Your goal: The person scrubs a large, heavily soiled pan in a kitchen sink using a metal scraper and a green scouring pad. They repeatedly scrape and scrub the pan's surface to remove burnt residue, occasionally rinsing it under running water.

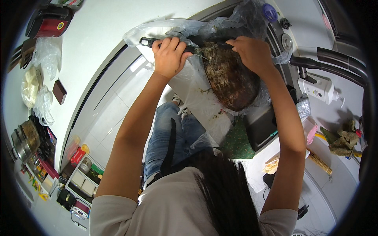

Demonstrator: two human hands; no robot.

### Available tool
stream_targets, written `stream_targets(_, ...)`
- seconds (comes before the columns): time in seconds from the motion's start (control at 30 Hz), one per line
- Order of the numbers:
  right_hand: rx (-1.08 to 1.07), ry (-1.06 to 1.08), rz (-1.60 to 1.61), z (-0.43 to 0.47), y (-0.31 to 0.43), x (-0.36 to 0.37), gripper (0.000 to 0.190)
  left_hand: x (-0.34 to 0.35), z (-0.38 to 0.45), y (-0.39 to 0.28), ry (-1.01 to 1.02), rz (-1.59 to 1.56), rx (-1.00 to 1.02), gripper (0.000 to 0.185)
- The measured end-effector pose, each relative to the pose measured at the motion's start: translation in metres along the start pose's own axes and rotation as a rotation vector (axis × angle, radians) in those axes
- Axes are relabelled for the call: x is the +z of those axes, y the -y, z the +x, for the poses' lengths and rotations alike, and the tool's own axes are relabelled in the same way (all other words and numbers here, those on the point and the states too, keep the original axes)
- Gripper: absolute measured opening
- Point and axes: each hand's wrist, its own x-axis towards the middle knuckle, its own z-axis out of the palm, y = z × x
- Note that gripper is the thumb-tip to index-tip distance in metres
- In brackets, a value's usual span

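Note:
My left hand is wrapped around a black handle with a hanging hole at its end. Past my thumb, a thin metal part reaches towards a large oval brown object, its surface mottled and crusted. What this object is, I cannot tell. At its upper edge my right hand is closed, fingertips pinching a dark piece mostly hidden by the hand. Clear plastic film surrounds the brown object over the sink area. A whitish sheet, stained with dark bits, hangs in front of me.
To the right are a black faucet, a white pump bottle and a black tray. Green patterned cloth hangs below. Plastic bags and a small brown box lie on the left worktop, with a steel pot farther along.

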Motion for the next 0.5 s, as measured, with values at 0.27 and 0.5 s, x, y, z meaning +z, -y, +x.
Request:
stream_targets(0.27,0.119,-0.065,0.132,-0.015,0.0,0.025,0.026,0.002,0.002,-0.002,-0.008,0.029,0.007,0.027)
stream_targets(0.5,0.064,-0.11,0.216,-0.006,0.01,0.032,0.027,0.003,0.001,-0.001,-0.015,0.02,0.011,0.028)
